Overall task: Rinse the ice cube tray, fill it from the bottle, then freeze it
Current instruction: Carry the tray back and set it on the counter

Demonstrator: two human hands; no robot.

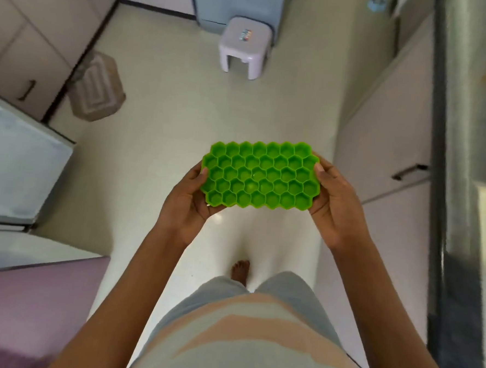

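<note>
Nearest the camera, a striped shirt [243, 340] and one bare foot [240, 272] on the pale floor [167, 99]. A purple surface [30, 298] lies at the near left. Both forearms reach forward. The left hand [188, 200] grips the left end of the green ice cube tray [261, 175], thumb on the rim, fingers beneath. The right hand [334, 200] grips the right end likewise. The tray is held level over the floor in mid scene, cells facing up; whether they hold water cannot be told. Cabinets [387, 130] stand to the right. Farther left sits a brown bin [98, 88]. Farthest, a small pale stool [246, 47] stands before a grey container [235, 4].
</note>
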